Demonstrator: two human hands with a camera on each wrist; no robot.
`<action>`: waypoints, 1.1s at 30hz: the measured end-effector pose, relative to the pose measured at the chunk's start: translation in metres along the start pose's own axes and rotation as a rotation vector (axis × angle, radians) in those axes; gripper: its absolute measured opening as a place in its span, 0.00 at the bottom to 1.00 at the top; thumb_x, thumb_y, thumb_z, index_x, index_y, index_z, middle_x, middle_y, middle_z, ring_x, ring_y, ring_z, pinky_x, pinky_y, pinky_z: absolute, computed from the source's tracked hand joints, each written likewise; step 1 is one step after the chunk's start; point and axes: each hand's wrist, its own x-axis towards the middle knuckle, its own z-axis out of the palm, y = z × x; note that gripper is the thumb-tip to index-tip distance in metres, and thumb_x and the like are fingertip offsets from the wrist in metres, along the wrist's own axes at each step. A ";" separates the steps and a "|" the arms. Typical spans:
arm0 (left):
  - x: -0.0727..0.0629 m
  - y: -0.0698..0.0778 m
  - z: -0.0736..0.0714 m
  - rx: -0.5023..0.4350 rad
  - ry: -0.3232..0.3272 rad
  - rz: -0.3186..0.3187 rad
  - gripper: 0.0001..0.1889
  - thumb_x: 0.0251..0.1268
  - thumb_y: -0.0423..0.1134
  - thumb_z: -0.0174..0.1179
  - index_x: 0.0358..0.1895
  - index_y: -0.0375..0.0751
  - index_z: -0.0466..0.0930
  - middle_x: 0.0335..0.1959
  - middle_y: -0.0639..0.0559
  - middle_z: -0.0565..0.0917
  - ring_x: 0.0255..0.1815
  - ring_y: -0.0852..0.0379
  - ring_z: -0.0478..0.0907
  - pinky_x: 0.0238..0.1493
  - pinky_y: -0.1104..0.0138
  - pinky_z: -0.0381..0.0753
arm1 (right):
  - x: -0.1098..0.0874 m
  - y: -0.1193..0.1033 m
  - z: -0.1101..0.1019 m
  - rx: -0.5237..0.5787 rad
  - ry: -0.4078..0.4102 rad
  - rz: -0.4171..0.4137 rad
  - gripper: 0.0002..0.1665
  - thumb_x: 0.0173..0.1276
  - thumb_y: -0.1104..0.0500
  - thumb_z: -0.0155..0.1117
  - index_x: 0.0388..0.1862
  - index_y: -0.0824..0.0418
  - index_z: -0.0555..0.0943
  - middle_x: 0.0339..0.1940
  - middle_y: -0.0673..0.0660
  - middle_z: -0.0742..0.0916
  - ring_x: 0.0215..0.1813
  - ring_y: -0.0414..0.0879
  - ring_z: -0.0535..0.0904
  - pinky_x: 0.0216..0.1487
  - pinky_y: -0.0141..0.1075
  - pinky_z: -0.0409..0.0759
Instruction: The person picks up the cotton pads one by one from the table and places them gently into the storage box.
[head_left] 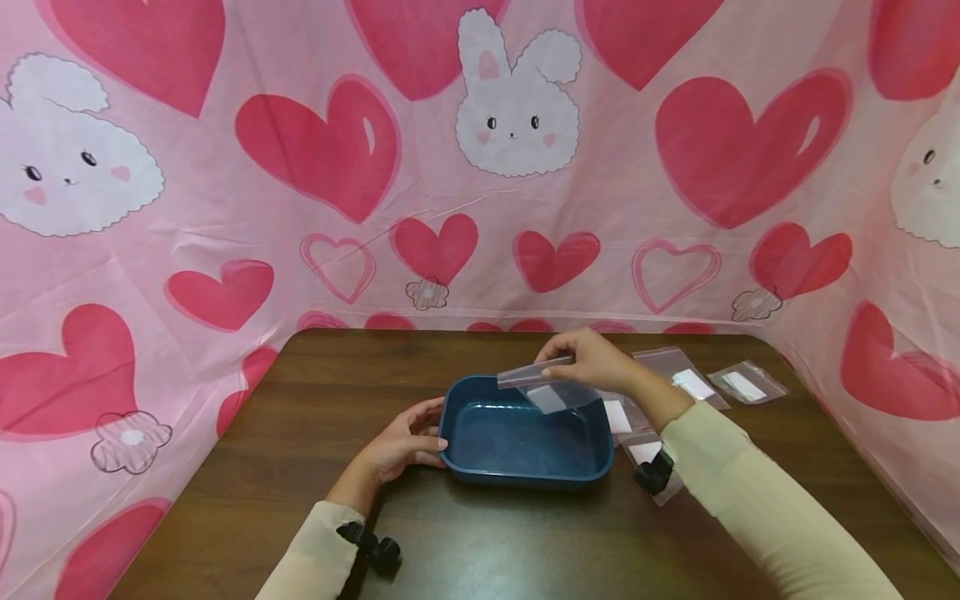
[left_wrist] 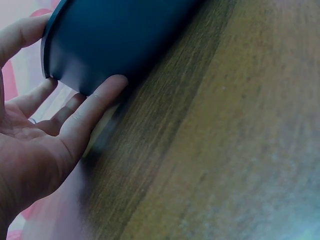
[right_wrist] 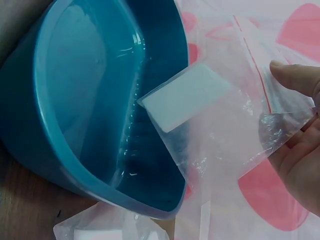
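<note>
A dark blue rectangular plastic basin (head_left: 532, 446) stands on the table. At its left end my left hand (head_left: 405, 442) holds the wall. In the left wrist view the thumb (left_wrist: 107, 92) presses the outside while another finger reaches the rim. Over the basin's back right part my right hand (head_left: 592, 360) pinches a clear zip bag (head_left: 558, 392) near its top edge. A white flat rectangular piece (right_wrist: 187, 97) lies inside that bag, at its lower end. What the piece is cannot be told.
More clear bags with white pieces lie right of the basin: a bag at the back (head_left: 692, 383), a smaller bag (head_left: 746, 383) beyond it, and others partly hidden by the right arm. The brown wooden table (head_left: 315, 400) is backed by a pink heart-patterned cloth (head_left: 510, 200).
</note>
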 end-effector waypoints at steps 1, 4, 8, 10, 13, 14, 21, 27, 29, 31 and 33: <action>0.000 0.000 0.000 0.002 0.000 0.000 0.37 0.62 0.28 0.60 0.74 0.38 0.55 0.71 0.32 0.61 0.60 0.36 0.73 0.46 0.47 0.82 | 0.001 0.000 0.001 -0.007 -0.009 0.003 0.10 0.62 0.58 0.72 0.42 0.57 0.86 0.40 0.52 0.88 0.38 0.48 0.82 0.43 0.40 0.85; 0.000 -0.001 0.000 0.006 -0.001 0.002 0.37 0.62 0.28 0.60 0.74 0.38 0.55 0.71 0.32 0.61 0.60 0.36 0.74 0.46 0.47 0.82 | 0.005 0.000 0.005 -0.039 -0.032 0.007 0.09 0.62 0.59 0.72 0.42 0.55 0.86 0.39 0.51 0.88 0.38 0.48 0.83 0.42 0.40 0.86; 0.000 0.000 0.000 0.006 -0.002 -0.001 0.37 0.62 0.28 0.60 0.74 0.38 0.55 0.71 0.32 0.61 0.60 0.37 0.74 0.46 0.47 0.82 | 0.008 -0.001 0.008 -0.072 -0.056 0.010 0.08 0.62 0.59 0.72 0.41 0.53 0.86 0.39 0.50 0.87 0.37 0.47 0.82 0.42 0.40 0.86; 0.000 0.001 0.001 0.005 -0.004 -0.002 0.37 0.63 0.27 0.59 0.74 0.38 0.55 0.71 0.32 0.61 0.60 0.37 0.74 0.46 0.47 0.82 | 0.010 -0.002 0.009 -0.078 -0.063 0.009 0.08 0.62 0.59 0.72 0.41 0.53 0.86 0.38 0.50 0.87 0.37 0.47 0.82 0.42 0.40 0.86; 0.000 0.001 0.001 0.003 0.000 -0.002 0.36 0.63 0.27 0.58 0.74 0.38 0.55 0.71 0.32 0.61 0.60 0.37 0.74 0.46 0.47 0.82 | 0.012 -0.001 0.012 -0.070 -0.080 0.020 0.08 0.62 0.59 0.72 0.41 0.54 0.86 0.38 0.50 0.87 0.37 0.47 0.82 0.42 0.40 0.85; 0.000 0.001 0.001 0.002 0.000 -0.001 0.36 0.63 0.27 0.58 0.74 0.38 0.55 0.71 0.32 0.61 0.60 0.37 0.74 0.46 0.47 0.82 | 0.013 -0.001 0.013 -0.066 -0.088 0.022 0.09 0.62 0.59 0.72 0.42 0.54 0.85 0.37 0.50 0.87 0.37 0.47 0.82 0.43 0.40 0.85; 0.000 0.001 0.001 -0.002 0.001 0.003 0.37 0.62 0.27 0.59 0.74 0.37 0.55 0.71 0.31 0.62 0.59 0.38 0.75 0.46 0.47 0.82 | 0.014 -0.002 0.022 -0.053 -0.150 -0.025 0.12 0.61 0.61 0.72 0.44 0.58 0.85 0.35 0.48 0.86 0.38 0.45 0.81 0.43 0.36 0.84; -0.001 0.001 0.001 -0.007 -0.005 0.007 0.37 0.62 0.27 0.60 0.74 0.37 0.55 0.71 0.31 0.62 0.58 0.38 0.75 0.45 0.47 0.82 | 0.013 -0.004 0.030 -0.045 -0.193 -0.047 0.12 0.60 0.60 0.73 0.44 0.57 0.85 0.33 0.47 0.85 0.37 0.44 0.80 0.42 0.33 0.83; -0.001 0.001 0.001 -0.007 -0.008 0.008 0.37 0.62 0.27 0.59 0.74 0.37 0.55 0.71 0.31 0.61 0.59 0.38 0.75 0.45 0.47 0.83 | 0.013 -0.004 0.032 -0.041 -0.200 -0.044 0.13 0.60 0.60 0.73 0.44 0.57 0.85 0.33 0.47 0.86 0.37 0.44 0.80 0.43 0.33 0.83; -0.002 0.001 0.001 -0.009 -0.011 0.010 0.37 0.62 0.26 0.59 0.74 0.36 0.54 0.71 0.30 0.61 0.59 0.37 0.75 0.45 0.47 0.82 | 0.014 -0.006 0.034 -0.034 -0.206 -0.040 0.13 0.60 0.60 0.73 0.44 0.57 0.85 0.34 0.47 0.86 0.38 0.44 0.80 0.43 0.33 0.83; -0.002 0.001 0.001 -0.010 -0.014 0.012 0.37 0.62 0.26 0.59 0.75 0.36 0.54 0.71 0.30 0.61 0.58 0.37 0.75 0.45 0.47 0.82 | 0.014 -0.007 0.035 -0.018 -0.213 -0.041 0.12 0.61 0.60 0.72 0.45 0.57 0.85 0.34 0.47 0.86 0.38 0.44 0.81 0.43 0.33 0.83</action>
